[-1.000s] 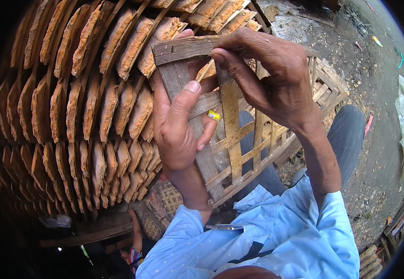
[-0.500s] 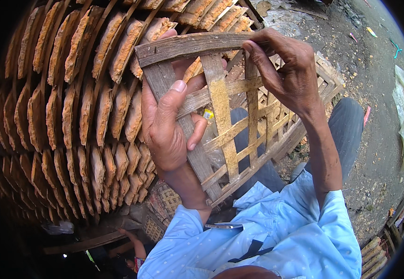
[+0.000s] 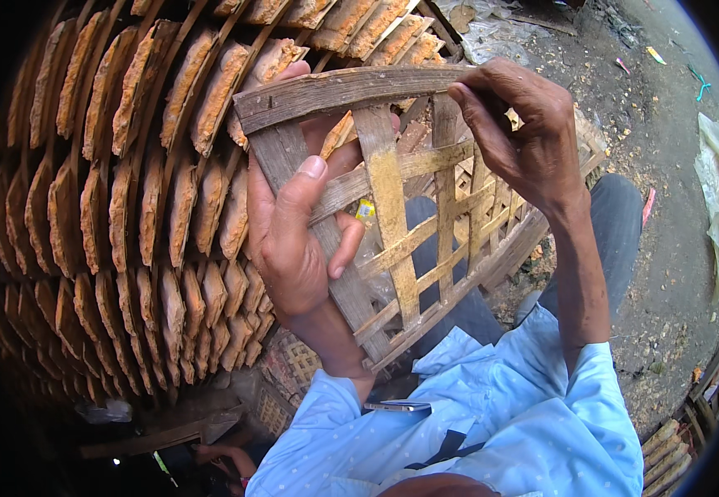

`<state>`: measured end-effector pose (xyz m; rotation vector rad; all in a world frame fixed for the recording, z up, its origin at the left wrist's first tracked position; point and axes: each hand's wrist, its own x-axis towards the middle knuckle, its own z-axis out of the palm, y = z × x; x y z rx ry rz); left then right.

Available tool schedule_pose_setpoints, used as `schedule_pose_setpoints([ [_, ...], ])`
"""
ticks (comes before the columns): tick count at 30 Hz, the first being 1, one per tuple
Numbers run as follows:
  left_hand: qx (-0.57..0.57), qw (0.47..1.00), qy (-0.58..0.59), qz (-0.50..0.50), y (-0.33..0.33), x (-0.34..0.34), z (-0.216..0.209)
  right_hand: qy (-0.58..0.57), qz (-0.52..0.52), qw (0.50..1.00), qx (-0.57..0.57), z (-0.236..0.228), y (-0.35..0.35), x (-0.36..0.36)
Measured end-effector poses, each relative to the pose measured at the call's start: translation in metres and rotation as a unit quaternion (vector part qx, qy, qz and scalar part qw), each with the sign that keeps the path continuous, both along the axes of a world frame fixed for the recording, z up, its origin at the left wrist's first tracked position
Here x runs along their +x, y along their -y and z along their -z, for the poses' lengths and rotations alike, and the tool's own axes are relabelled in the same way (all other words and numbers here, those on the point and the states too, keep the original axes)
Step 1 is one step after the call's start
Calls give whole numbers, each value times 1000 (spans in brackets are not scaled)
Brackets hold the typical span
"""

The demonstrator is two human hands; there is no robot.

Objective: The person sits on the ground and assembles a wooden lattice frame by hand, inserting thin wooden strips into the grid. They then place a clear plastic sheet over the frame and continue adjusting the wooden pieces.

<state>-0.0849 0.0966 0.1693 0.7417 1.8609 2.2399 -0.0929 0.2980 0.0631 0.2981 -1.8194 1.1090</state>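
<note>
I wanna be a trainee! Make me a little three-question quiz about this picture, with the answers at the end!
1. True or false: only the right hand touches the wooden lattice frame; the left hand is clear of it.
2. What colour is the dotted shirt?
A) red
B) light blue
C) green
3. Fill in the blank: the rows of orange-edged slabs stand on the ____ side of the picture.

Key:
1. False; the left hand holds the frame too.
2. B
3. left
</note>
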Motion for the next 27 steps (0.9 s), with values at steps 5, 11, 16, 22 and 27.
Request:
schedule_pose_setpoints([
  [5,-4,1000,-8,-6,6,-3,-1,22,-15,999,23,6,1,-3],
  [11,-20,1000,-19,-1,5,-5,3,17,-37,999,-14,16,1,-13],
  [16,1,1000,0,-9,13,-4,5,48,-115,992,29,25,2,-12],
  [22,-3,1000,3,-9,10,-5,4,70,-52,996,-25,18,4,-11],
  [27,4,1000,2,-22,12,-5,5,57,-56,997,13,5,10,-2],
])
